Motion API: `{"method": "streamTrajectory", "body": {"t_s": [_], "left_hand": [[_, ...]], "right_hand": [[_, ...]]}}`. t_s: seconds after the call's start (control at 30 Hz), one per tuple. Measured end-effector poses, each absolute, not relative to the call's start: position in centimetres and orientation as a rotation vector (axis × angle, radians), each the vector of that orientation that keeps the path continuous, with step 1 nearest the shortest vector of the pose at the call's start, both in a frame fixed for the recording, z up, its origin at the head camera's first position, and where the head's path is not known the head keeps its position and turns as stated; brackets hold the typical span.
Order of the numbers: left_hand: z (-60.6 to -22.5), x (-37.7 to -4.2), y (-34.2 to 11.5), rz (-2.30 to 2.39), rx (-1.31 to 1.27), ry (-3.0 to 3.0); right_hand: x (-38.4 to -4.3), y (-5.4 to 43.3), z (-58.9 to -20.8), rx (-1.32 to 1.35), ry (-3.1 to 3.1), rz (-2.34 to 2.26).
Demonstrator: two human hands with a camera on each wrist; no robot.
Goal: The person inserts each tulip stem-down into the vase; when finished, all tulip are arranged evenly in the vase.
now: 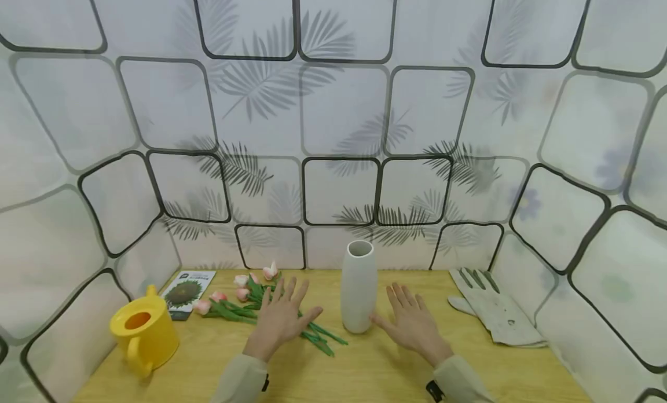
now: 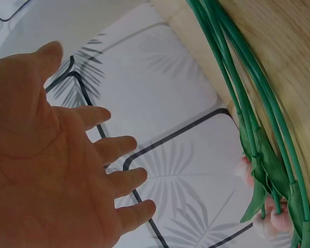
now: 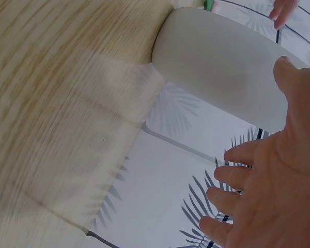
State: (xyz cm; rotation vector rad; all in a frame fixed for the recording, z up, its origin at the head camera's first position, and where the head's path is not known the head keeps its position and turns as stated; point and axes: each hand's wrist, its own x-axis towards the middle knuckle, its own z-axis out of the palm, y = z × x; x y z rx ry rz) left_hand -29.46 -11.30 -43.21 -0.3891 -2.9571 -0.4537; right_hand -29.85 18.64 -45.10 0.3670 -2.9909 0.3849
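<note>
My left hand, fingers spread and holding nothing, hovers over the stems of the pink artificial tulips. Their green stems run past the palm in the left wrist view. A tall white vase stands upright between my two hands. On its right side is my right hand, its fingers straight and its thumb pointing at the vase's lower part. The right wrist view has the thumb overlapping the vase, and that palm holds nothing.
At the left stands a yellow watering can. Behind it lies a seed packet with a sunflower picture. A pair of pale work gloves rests at the right of the wooden table. Patterned walls enclose the back and both sides.
</note>
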Motion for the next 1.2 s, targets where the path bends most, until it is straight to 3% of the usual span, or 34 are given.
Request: {"method": "streamTrajectory", "body": {"t_s": [0.33, 0.7, 1.2], "left_hand": [[-44.5, -30.0, -11.7, -0.673, -0.393, -2.818], [-46.1, -32.5, -15.6, -1.325, -0.235, -2.599], [-48.0, -34.0, -18.9, -1.783, 0.039, -2.485]], "right_hand": [[-30.3, 18.0, -46.1, 0.39, -2.821, 0.63], [-31.5, 17.1, -44.9, 0.294, -2.476, 1.594], [-33.0, 14.8, -41.2, 0.402, -2.344, 1.704]]}}
